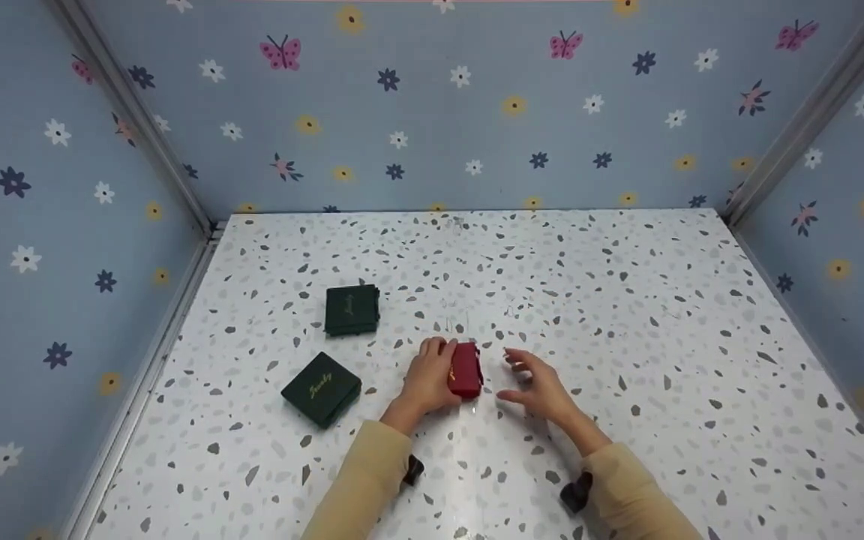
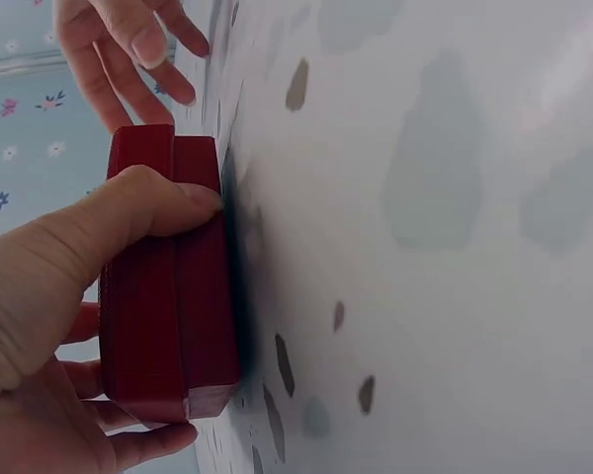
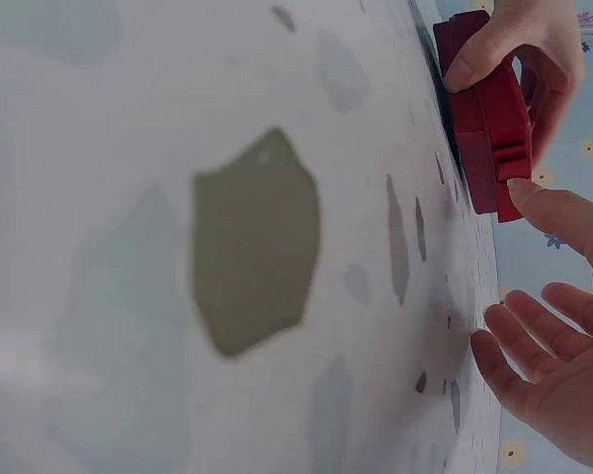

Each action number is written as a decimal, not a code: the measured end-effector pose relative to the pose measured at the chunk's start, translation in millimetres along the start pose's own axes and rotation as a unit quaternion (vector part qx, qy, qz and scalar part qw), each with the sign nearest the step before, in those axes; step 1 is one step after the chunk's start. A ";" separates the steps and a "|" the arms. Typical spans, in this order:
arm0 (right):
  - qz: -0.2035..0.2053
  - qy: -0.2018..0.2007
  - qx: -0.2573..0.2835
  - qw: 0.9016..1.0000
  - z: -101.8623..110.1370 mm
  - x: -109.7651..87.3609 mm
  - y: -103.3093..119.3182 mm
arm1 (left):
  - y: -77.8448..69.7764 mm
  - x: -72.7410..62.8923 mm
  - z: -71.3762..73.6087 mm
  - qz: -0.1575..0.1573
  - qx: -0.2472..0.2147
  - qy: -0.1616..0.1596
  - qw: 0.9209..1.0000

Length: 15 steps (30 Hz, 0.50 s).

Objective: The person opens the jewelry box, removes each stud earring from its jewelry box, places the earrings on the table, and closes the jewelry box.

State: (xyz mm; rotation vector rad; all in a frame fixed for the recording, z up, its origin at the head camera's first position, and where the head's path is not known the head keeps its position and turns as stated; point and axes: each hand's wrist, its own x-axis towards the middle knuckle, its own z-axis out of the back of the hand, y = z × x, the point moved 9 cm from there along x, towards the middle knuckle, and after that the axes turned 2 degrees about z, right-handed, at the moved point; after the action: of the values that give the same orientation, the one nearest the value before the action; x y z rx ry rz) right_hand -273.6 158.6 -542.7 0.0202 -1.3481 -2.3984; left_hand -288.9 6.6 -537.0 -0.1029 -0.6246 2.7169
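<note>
A small red jewelry box [image 1: 466,370] with gold lettering on its lid sits closed on the speckled tabletop. My left hand [image 1: 430,376] grips it from the left side, thumb along the near face and fingers over the far side, as the left wrist view shows with the box [image 2: 173,296]. On the other side, my right hand [image 1: 538,386] is held just off the box's clasp side, fingers spread and loosely bent, holding nothing. In the right wrist view, the right thumb overlaps the box's [image 3: 484,118] near corner.
Two dark green jewelry boxes lie to the left: one [image 1: 352,310] farther back, the other [image 1: 321,389] nearer and turned at an angle. Blue flower-patterned panels [image 1: 432,105] wall the white speckled table [image 1: 627,315] at the back and both sides.
</note>
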 end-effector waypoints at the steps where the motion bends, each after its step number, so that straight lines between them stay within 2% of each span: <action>1: 0.000 0.004 0.007 1.000 -0.9 0.8 0.5 | -0.6 0.0 -1.2 0.004 -0.002 0.003 1.000; 7: -0.015 0.027 0.021 0.999 -6.7 4.9 0.1 | -7.4 0.3 -4.6 -0.003 0.007 -0.003 1.000; 15: -0.020 0.050 -0.001 0.999 -10.9 7.2 -1.8 | -17.6 -2.4 -5.0 -0.027 0.023 -0.025 0.999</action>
State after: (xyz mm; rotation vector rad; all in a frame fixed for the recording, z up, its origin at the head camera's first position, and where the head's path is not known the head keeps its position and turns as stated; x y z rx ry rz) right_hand -278.6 148.0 -548.7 0.1641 -1.3105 -2.3976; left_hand -280.3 22.5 -533.8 -0.0058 -0.5691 2.6870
